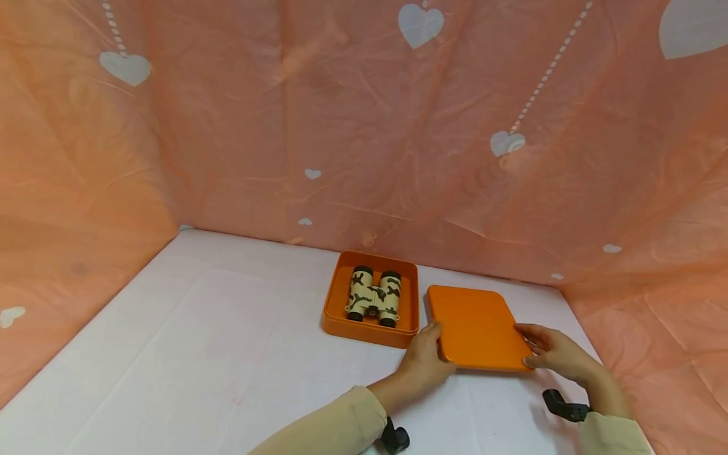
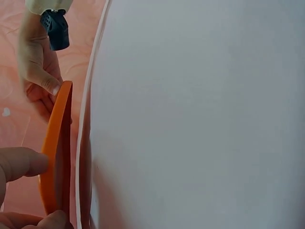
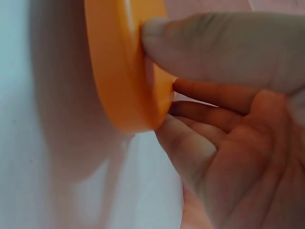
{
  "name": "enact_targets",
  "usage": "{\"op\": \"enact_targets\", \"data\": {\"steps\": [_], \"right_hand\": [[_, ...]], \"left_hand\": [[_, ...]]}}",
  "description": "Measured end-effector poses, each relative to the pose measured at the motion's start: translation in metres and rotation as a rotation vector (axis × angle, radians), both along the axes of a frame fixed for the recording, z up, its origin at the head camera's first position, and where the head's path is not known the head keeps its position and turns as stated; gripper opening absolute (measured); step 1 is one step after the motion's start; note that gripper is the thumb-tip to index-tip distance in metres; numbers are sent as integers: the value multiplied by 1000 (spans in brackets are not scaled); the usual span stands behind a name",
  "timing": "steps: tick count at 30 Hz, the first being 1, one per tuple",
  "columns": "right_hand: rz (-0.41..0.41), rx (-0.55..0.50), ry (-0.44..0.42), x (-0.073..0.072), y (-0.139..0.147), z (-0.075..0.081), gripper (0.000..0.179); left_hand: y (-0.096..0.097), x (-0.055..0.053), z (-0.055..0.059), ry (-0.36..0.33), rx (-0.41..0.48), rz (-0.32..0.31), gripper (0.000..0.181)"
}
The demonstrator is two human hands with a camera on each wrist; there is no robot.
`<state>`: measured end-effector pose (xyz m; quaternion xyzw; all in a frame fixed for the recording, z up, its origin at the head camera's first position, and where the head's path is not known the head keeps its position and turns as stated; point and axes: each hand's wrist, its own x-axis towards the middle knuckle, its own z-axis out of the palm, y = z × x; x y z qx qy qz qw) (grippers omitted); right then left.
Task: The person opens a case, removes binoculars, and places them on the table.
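I see a person's two hands on an orange lid [image 1: 478,328], right of centre in the lower half of the head view. The left hand [image 1: 421,364] grasps its near left corner, thumb on the left side and fingers at the front edge. The right hand [image 1: 563,356] pinches the near right corner; in the right wrist view the thumb presses the lid's top face, the other fingers at the rim. The lid lies top side up, and its near edge hangs just above the white table [image 1: 227,328], casting a shadow.

Just left of the lid, near the middle of the head view, sits an open orange box [image 1: 364,334] with camouflage binoculars [image 1: 373,296] lying in it. Beige sleeves [image 1: 330,423] come in from the bottom edge, and a black device [image 1: 565,407] sits at each wrist. A peach cloth [image 1: 341,126] printed with pale hearts [image 1: 421,26] fills the upper part of the frame and both sides.
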<state>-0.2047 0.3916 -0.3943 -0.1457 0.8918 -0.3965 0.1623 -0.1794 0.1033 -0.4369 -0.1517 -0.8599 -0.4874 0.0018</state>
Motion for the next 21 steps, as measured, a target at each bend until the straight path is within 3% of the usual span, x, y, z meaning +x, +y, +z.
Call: {"op": "enact_targets", "data": {"steps": [6, 14, 21], "right_hand": [[3, 64, 20, -1, -1, -2, 72], [16, 45, 16, -3, -3, -4, 72], [-2, 88, -3, -3, -5, -6, 69]], "left_hand": [[2, -1, -3, -33, 22, 28, 69], [2, -3, -5, -81, 50, 49, 53], [3, -3, -7, -85, 35, 49, 57]]}}
